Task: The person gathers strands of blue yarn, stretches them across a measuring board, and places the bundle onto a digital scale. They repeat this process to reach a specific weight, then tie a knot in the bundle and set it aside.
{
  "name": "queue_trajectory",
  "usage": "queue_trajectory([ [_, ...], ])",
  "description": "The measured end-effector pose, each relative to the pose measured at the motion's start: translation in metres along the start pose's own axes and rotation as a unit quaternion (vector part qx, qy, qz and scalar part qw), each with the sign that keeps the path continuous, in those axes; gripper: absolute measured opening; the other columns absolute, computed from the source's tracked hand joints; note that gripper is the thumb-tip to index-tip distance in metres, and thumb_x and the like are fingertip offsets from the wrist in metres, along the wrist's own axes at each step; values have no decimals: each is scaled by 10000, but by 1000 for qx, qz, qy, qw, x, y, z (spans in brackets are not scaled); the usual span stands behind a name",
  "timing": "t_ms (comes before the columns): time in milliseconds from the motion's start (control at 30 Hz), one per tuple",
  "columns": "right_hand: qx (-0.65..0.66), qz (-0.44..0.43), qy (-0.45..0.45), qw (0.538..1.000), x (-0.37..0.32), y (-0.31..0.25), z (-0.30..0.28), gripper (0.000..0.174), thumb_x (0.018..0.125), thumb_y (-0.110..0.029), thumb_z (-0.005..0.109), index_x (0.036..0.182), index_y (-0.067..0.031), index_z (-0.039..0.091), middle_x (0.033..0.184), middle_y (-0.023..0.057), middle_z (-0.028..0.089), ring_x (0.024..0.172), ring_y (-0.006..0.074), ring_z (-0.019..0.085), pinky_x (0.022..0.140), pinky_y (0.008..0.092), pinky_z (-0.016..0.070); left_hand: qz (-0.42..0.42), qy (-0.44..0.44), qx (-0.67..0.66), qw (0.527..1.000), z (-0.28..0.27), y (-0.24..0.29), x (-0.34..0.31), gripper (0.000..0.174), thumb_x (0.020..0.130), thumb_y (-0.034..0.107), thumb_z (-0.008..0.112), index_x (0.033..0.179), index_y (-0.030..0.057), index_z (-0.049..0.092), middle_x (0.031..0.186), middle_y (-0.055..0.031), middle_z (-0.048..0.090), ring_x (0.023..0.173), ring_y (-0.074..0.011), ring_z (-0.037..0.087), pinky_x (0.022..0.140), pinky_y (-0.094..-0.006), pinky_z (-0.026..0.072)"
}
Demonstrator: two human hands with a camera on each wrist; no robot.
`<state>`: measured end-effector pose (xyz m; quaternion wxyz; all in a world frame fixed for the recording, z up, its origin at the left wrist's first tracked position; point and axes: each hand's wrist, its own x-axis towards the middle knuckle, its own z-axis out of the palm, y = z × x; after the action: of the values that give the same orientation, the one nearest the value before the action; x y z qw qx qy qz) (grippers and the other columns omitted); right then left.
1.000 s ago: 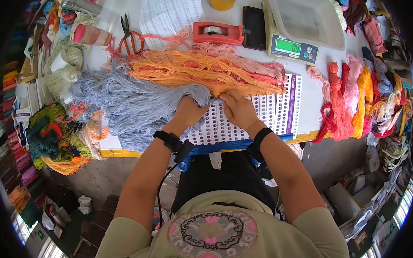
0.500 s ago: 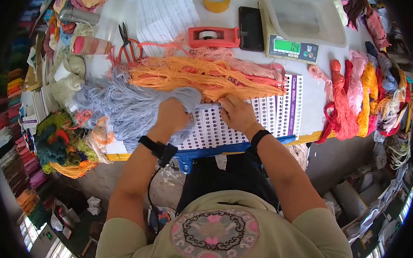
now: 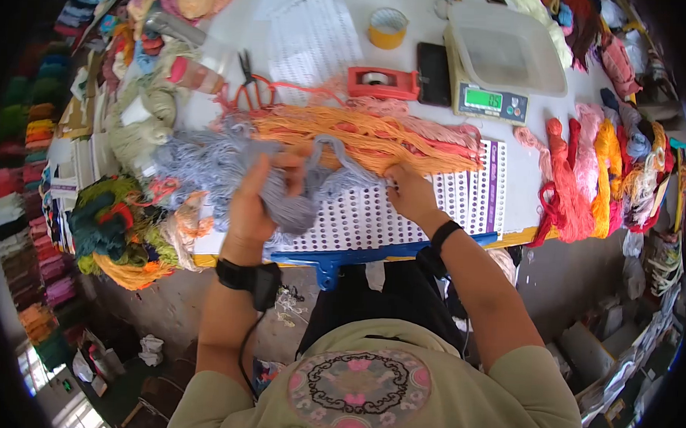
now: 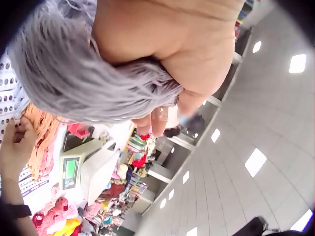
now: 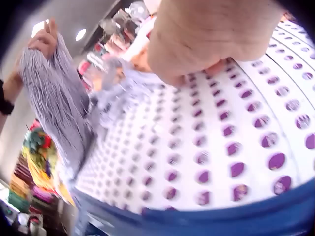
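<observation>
Left hand (image 3: 251, 216) has just lifted, fingers curled round the grey-blue hank (image 3: 291, 209) | hank hangs over the punched cards (image 3: 358, 224) | right hand (image 3: 413, 192) by orange yarn (image 3: 346, 136), grip I can't tell | hank likely being drawn clear

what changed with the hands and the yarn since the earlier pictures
The person's left hand has moved upward, raising a thick loop of grey-blue stranded yarn that lay lower before. The right hand stayed low over the white cards with rows of round holes, at the near edge of the long orange yarn bundle.
</observation>
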<state>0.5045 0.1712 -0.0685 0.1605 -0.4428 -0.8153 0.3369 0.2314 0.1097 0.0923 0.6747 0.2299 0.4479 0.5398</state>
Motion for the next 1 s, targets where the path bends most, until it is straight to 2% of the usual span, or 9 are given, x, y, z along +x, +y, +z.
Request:
queue_trajectory([
  [100, 166, 95, 69, 979, 6, -64, -19, 303, 770, -68, 683, 1049, -88, 566, 952, 100, 580, 664, 243, 595, 616, 354, 490, 41, -4, -26, 999, 29, 0, -25, 592, 932, 479, 497, 1315, 29, 482, 1400, -130, 451, 1113, -170, 483, 868, -289, 402],
  [133, 263, 71, 70, 960, 8, -97, -35, 317, 756, -48, 728, 1035, -61, 578, 947, 75, 573, 612, 147, 549, 572, 287, 463, 33, -22, -69, 997, 34, 1, -32, 675, 924, 519, 486, 1390, 38, 405, 1467, -113, 374, 1290, -190, 390, 979, -319, 369],
  [233, 481, 65, -26, 874, -2, -187, -79, 246, 795, -62, 719, 1003, -37, 589, 971, 12, 550, 624, 53, 492, 549, 219, 432, 60, -53, -79, 994, 51, 17, -63, 741, 906, 551, 486, 1427, 44, 341, 1494, -89, 330, 1384, -196, 274, 1063, -359, 325],
  [500, 531, 45, -87, 842, -27, -263, -98, 92, 850, -55, 669, 916, -44, 606, 909, -36, 544, 669, 39, 454, 615, 200, 392, 115, -89, -11, 989, 62, 45, -108, 529, 935, 358, 560, 1326, 8, 489, 1298, -105, 540, 1212, -201, 489, 1021, -344, 372],
  [600, 390, -43, 52, 918, -38, -260, -91, 127, 820, -61, 688, 909, -52, 598, 878, -2, 563, 608, 60, 451, 549, 219, 369, 278, -80, 263, 920, 54, 51, -110, 405, 880, 221, 637, 1207, -13, 588, 1046, -77, 648, 1007, -173, 587, 899, -329, 437],
  [733, 306, -78, 106, 943, -57, -273, -100, 134, 802, -52, 687, 872, -51, 572, 852, 25, 528, 577, 81, 453, 510, 245, 368, 230, -11, 243, 942, 67, 49, -128, 377, 777, 87, 711, 1127, -27, 629, 895, -49, 657, 882, -138, 593, 825, -298, 450],
  [833, 305, -111, 106, 940, -65, -279, -99, 103, 854, -46, 627, 910, -52, 541, 862, 15, 527, 561, 80, 458, 487, 239, 372, 266, -84, 297, 913, 53, 48, -122, 370, 808, 102, 698, 1146, -25, 619, 923, -37, 649, 872, -130, 581, 820, -287, 451],
  [900, 560, 9, 22, 828, -71, -284, -101, 56, 921, -62, 541, 968, -64, 511, 808, 5, 512, 530, 70, 451, 467, 219, 367, 233, -69, 215, 946, 69, 54, -135, 345, 825, 110, 687, 1138, -19, 620, 939, -31, 642, 870, -129, 576, 819, -284, 451],
  [1000, 552, 21, 20, 833, -75, -288, -109, 42, 971, -100, 474, 998, -71, 486, 726, -2, 489, 499, 54, 424, 454, 203, 352, 213, -60, 129, 966, 71, 53, -139, 283, 854, 123, 664, 1103, -7, 624, 962, -21, 629, 871, -127, 571, 817, -279, 451],
])
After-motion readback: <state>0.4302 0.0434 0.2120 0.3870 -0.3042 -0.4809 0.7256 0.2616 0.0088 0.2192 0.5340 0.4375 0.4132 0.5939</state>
